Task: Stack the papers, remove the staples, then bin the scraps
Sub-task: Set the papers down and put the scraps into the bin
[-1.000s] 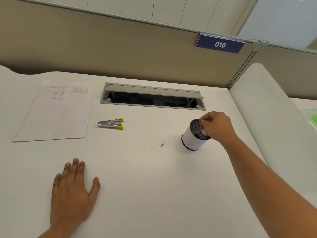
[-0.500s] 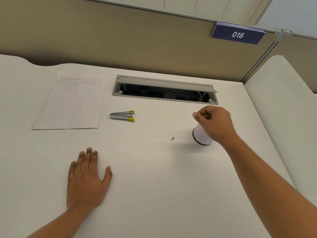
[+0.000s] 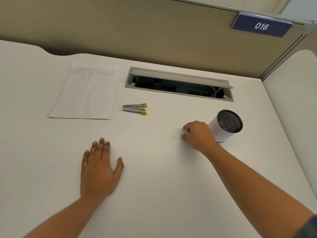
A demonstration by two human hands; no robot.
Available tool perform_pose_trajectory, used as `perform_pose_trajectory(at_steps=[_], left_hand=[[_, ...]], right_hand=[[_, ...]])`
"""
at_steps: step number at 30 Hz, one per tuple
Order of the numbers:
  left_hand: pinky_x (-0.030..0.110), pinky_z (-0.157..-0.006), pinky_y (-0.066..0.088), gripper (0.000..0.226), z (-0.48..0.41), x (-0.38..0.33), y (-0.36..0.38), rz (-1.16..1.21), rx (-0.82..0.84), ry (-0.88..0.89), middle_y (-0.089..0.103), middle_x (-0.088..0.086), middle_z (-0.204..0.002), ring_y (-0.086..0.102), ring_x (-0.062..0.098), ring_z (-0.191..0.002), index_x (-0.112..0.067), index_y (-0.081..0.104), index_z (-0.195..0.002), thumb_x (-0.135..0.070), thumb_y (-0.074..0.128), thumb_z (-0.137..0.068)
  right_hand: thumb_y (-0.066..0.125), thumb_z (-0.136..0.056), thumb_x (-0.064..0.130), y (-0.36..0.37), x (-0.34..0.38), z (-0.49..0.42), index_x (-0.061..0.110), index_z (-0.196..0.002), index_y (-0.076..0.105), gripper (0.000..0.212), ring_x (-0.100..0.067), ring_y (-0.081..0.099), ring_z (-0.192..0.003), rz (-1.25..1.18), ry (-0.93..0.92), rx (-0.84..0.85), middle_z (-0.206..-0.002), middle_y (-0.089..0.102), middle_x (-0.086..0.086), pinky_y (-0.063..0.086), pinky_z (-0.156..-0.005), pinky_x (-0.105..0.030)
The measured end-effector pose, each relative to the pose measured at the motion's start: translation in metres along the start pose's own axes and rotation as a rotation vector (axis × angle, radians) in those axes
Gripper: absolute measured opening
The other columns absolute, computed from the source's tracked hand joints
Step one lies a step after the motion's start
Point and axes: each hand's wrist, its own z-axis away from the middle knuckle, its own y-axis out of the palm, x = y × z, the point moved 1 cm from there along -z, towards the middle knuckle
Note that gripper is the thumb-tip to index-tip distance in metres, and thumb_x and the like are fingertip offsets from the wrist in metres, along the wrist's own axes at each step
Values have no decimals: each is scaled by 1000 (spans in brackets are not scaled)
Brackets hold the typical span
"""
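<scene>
Tiny loose staples (image 3: 174, 137) lie on the white desk (image 3: 154, 194) at the curled fingertips of the right hand (image 3: 198, 135), its pinch impossible to tell, with the bin (image 3: 226, 125) just beyond, the left hand (image 3: 101, 167) flat and spread, and the staple remover (image 3: 135, 109) and papers (image 3: 87, 93) farther left.

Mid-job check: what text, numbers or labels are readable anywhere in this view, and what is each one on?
"016": white digits on the dark blue sign at the top of the partition.
Printed table and lines at the top of the paper sheet: too small to read.
No text visible on the staple remover or the mesh bin.
</scene>
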Motion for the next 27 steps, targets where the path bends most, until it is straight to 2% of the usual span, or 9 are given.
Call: perform_pose_trajectory(at_steps=[4, 9, 13, 16, 18, 21, 23, 25, 27], left_hand=[[45, -122, 18, 76, 0, 0, 0, 8, -1, 2, 34, 9, -159, 27, 25, -149, -9, 40, -147, -55, 31, -88], [44, -122, 18, 76, 1, 0, -1, 9, -7, 1, 34, 9, -159, 27, 25, -149, -8, 39, -148, -55, 30, -88], [45, -122, 19, 76, 1, 0, 0, 8, -7, 5, 34, 9, -159, 26, 25, -149, -8, 39, -148, -55, 30, -88], [45, -122, 18, 76, 1, 0, 0, 13, -9, 5, 34, 9, -160, 26, 25, -150, -9, 39, -148, -55, 30, -88], [45, -122, 18, 76, 1, 0, 0, 11, -9, 5, 34, 9, -159, 26, 25, -149, -9, 39, -148, -55, 30, -88], [45, -122, 18, 76, 0, 0, 0, 8, -4, 2, 35, 8, -159, 26, 24, -149, -9, 40, -148, -56, 30, -88], [45, -122, 18, 76, 0, 0, 0, 4, -1, 2, 34, 8, -159, 26, 24, -150, -9, 39, -148, -56, 30, -88], [45, -122, 18, 76, 0, 1, 0, 5, -1, 0, 34, 8, -160, 25, 24, -150, -9, 39, -148, -56, 30, -88], [44, -122, 17, 76, 1, 0, 0, 7, -3, -1, 34, 8, -160, 25, 24, -150, -9, 39, -148, -56, 30, -88]], right_hand=[[59, -87, 17, 7, 4, -1, 14, -104, 71, 21, -25, 63, -96, 45, -25, -21, -100, 70, -6, 53, -80, -33], [55, -83, 11, 13, 7, 3, 19, -91, 70, 19, -25, 65, -86, 30, -27, -34, -93, 71, -4, 57, -75, -35], [57, -80, 13, 14, 8, 8, 20, -83, 67, 12, -24, 65, -82, 21, -1, 9, -89, 69, -2, 57, -71, -35], [61, -75, 17, 14, 11, 13, 21, -73, 63, 4, -22, 64, -77, 13, 31, 68, -83, 68, 0, 55, -65, -31], [64, -73, 19, 14, 13, 17, 20, -68, 60, 6, -20, 64, -74, -25, 52, 100, -79, 68, 1, 51, -59, -27], [64, -71, 15, 9, 13, 23, 11, -63, 62, 9, -15, 65, -64, -175, 92, 108, -66, 67, 4, 47, -52, -22], [62, -72, 10, 2, 14, 29, 1, -59, 58, 16, -13, 63, -53, -361, 139, 122, -57, 62, 0, 47, -50, -21], [62, -76, 5, -8, 14, 35, -12, -63, 55, 22, -15, 58, -51, -599, 165, 123, -60, 56, -11, 54, -57, -28], [63, -81, 2, -21, 14, 42, -13, -65, 56, 23, -18, 53, -58, -806, 186, 118, -67, 54, -14, 58, -62, -27]])
